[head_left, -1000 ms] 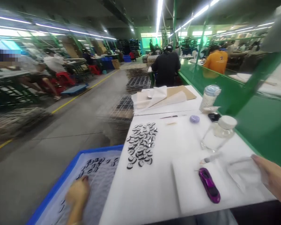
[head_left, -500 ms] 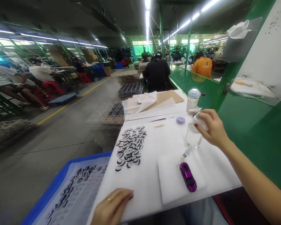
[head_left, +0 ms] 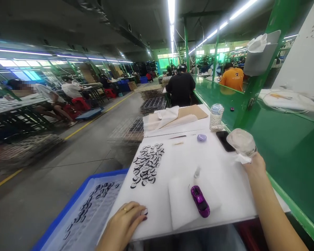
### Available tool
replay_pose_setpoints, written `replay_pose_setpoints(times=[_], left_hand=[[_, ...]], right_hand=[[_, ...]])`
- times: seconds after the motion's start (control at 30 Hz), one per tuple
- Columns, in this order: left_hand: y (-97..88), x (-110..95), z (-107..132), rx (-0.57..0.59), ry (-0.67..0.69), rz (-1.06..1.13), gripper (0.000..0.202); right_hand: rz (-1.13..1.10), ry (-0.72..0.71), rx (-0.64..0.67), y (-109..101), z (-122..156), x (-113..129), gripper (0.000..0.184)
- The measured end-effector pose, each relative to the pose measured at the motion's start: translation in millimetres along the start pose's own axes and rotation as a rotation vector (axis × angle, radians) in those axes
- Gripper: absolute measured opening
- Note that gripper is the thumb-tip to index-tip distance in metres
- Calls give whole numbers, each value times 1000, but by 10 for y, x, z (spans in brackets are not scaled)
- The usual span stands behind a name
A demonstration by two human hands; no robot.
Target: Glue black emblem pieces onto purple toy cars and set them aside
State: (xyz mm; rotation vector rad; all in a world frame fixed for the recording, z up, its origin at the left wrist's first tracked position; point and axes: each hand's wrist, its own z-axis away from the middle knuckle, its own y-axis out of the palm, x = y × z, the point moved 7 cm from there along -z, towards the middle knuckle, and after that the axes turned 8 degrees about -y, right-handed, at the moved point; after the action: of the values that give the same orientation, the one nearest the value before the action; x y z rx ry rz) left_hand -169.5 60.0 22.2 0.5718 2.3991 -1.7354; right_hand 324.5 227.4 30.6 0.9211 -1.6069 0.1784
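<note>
My right hand point(head_left: 255, 163) grips a clear bottle point(head_left: 241, 141), which is tipped so that its round end shows. A white tissue-like piece point(head_left: 244, 158) is at the bottle's lower side, by my fingers; how it is held I cannot make out. At the front left, my left hand point(head_left: 127, 218) pinches a small black-edged piece point(head_left: 144, 211) between its fingertips. A purple toy car point(head_left: 200, 201) lies on a white foam pad point(head_left: 179, 209) between the hands. Beyond my left hand, many similar black-edged pieces point(head_left: 148, 164) are spread on the white table sheet point(head_left: 172, 164).
A black phone point(head_left: 225, 141), purple case point(head_left: 201, 138), tweezers-like tool point(head_left: 178, 137) and patterned drinking bottle point(head_left: 216, 116) lie or stand farther back. A small greyish tube-like thing point(head_left: 197, 172) is near the pad. A blue-rimmed tray point(head_left: 78, 188) sits left. A person in black point(head_left: 181, 85) sits ahead.
My right hand has moved right and tipped the bottle from upright, uncovering the phone; a white tissue-like piece shows by it. A small piece now shows in my left fingers. The view has shifted.
</note>
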Motion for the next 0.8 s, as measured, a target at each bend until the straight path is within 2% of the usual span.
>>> replay_pose_setpoints(times=[0.1, 0.17, 0.23, 0.27, 0.33, 0.4, 0.47, 0.5, 0.6, 0.63, 0.7, 0.77, 0.8], left_hand=[[54, 39, -86, 76, -79, 4, 35], [55, 68, -118, 90, -110, 29, 33], [24, 79, -118, 85, -132, 62, 34], [-2, 76, -105, 72, -151, 82, 34], [-51, 36, -51, 36, -219, 162, 31], [-33, -60, 34, 19, -319, 343, 26], [98, -223, 119, 48, -421, 607, 23], [179, -311, 149, 49, -469, 736, 23], [430, -567, 153, 82, -560, 1013, 23], [469, -616, 132, 60, -586, 1061, 22], [452, -652, 85, -79, -641, 1173, 16], [401, -706, 40, -206, -668, 1330, 11], [392, -768, 9, -223, -665, 1410, 12]], right_hand=[[58, -65, 24, 72, -12, 87, 33], [95, -151, 42, 158, 23, 248, 33], [135, -269, 117, 315, 109, 473, 36], [151, -329, 194, 432, 175, 587, 40], [162, -410, 437, 738, 356, 763, 45], [152, -435, 666, 1027, 545, 850, 42], [140, -435, 760, 1210, 636, 881, 34], [131, -430, 756, 1255, 634, 888, 29], [55, -404, 607, 1174, 535, 933, 25], [16, -394, 539, 1074, 518, 960, 26], [-46, -367, 441, 803, 586, 1011, 29], [-41, -313, 462, 524, 808, 1015, 32], [-15, -277, 506, 398, 958, 993, 32]])
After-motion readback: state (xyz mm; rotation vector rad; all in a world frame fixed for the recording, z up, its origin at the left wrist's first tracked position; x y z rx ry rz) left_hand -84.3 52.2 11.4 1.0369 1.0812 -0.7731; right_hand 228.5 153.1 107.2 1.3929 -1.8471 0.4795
